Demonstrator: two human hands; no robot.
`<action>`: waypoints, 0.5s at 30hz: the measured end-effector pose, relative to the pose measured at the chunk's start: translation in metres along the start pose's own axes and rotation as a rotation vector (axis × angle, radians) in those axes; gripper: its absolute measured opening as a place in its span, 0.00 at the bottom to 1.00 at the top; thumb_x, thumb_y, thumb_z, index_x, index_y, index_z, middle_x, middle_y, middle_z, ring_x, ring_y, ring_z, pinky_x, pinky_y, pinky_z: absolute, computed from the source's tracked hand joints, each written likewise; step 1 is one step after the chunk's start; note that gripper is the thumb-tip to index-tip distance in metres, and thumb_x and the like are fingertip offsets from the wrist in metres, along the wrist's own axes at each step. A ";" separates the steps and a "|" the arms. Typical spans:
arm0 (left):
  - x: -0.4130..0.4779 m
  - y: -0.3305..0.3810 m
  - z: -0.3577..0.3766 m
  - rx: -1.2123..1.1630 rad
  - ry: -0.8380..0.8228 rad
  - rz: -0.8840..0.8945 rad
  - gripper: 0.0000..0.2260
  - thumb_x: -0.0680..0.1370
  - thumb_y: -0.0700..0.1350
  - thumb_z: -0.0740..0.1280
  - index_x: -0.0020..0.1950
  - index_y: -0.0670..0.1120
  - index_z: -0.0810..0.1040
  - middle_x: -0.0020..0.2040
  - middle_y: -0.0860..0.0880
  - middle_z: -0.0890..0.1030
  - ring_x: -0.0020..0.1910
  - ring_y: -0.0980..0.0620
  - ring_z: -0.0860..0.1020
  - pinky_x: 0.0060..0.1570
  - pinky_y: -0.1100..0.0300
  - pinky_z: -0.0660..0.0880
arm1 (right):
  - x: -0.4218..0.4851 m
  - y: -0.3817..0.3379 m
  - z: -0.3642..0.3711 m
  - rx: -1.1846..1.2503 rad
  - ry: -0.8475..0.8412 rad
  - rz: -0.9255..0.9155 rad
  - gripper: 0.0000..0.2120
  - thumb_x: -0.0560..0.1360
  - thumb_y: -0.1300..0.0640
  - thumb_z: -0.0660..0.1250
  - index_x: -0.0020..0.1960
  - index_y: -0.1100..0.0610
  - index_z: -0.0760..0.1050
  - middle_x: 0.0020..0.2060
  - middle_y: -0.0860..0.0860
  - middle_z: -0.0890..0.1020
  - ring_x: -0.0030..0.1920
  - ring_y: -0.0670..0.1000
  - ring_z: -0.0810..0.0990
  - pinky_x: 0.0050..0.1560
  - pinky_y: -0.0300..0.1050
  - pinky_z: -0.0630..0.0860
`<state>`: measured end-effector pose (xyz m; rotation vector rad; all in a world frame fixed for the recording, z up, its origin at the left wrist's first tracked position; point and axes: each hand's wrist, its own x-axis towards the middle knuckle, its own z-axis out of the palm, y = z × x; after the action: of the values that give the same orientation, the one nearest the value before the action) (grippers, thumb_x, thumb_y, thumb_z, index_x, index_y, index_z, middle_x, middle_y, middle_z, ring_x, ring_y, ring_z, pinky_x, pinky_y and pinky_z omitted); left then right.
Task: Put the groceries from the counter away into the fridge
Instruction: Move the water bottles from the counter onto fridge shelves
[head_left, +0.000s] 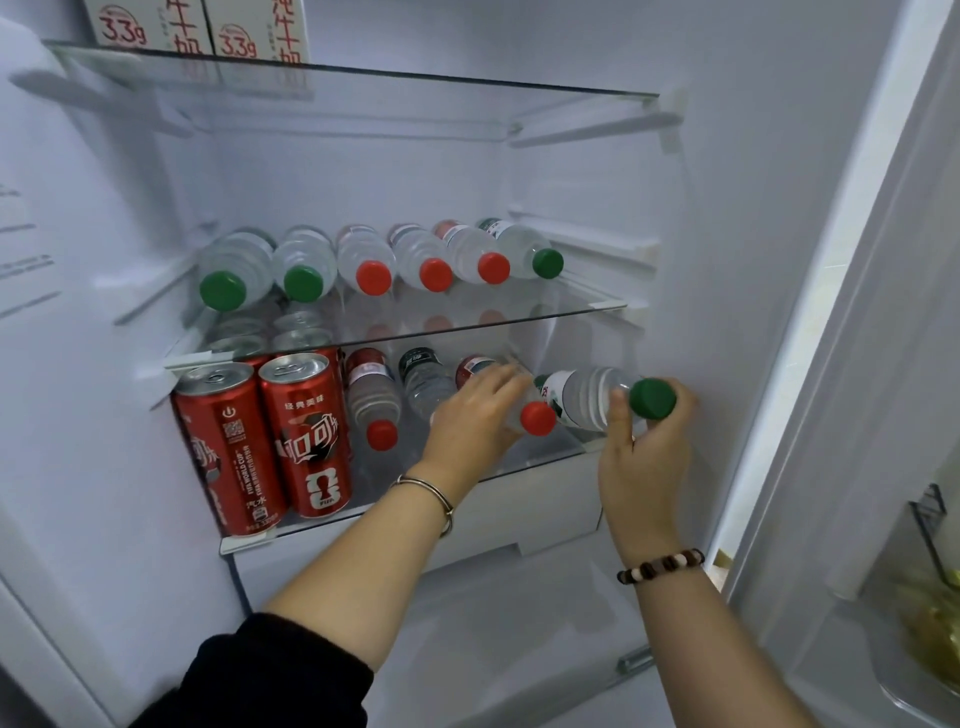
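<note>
I look into the open fridge. My right hand (647, 436) grips a green-capped water bottle (592, 397) by its neck end, holding it lying down over the right end of the lower glass shelf (540, 460). My left hand (475, 418) lies over a red-capped water bottle (537, 418) on the same shelf, fingers curled around its body. Two more bottles (374, 402) lie to the left, beside two red cola cans (306, 431) standing at the shelf's left end.
On the middle glass shelf (571, 306) lies a row of several water bottles (363, 260) with green and red caps. Milk cartons (197, 26) stand on the top shelf. The fridge door (883, 467) stands open on the right. A white drawer (519, 514) sits below.
</note>
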<state>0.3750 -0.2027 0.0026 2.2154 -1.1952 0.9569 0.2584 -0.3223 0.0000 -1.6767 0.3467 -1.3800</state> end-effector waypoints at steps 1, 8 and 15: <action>0.000 -0.001 0.001 0.015 -0.027 0.017 0.28 0.58 0.43 0.82 0.56 0.45 0.79 0.57 0.46 0.80 0.56 0.46 0.79 0.42 0.54 0.80 | -0.001 0.002 0.000 -0.010 -0.002 0.017 0.15 0.77 0.49 0.62 0.58 0.59 0.67 0.41 0.40 0.74 0.38 0.37 0.75 0.38 0.25 0.69; 0.002 -0.008 -0.007 -0.054 -0.387 0.015 0.26 0.74 0.51 0.70 0.71 0.49 0.68 0.73 0.49 0.67 0.73 0.50 0.62 0.69 0.52 0.64 | -0.015 0.028 -0.001 -0.062 -0.078 0.227 0.14 0.77 0.52 0.65 0.60 0.56 0.70 0.40 0.38 0.73 0.38 0.30 0.74 0.36 0.29 0.67; 0.003 -0.007 -0.013 -0.118 -0.568 -0.095 0.34 0.75 0.63 0.62 0.76 0.52 0.57 0.77 0.53 0.53 0.76 0.54 0.49 0.74 0.50 0.53 | -0.029 0.042 -0.007 -0.139 -0.162 0.293 0.14 0.77 0.53 0.65 0.61 0.54 0.70 0.41 0.38 0.75 0.38 0.35 0.73 0.33 0.29 0.67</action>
<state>0.3771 -0.1925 0.0133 2.4984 -1.3150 0.2050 0.2562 -0.3282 -0.0505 -1.7566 0.5804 -1.0181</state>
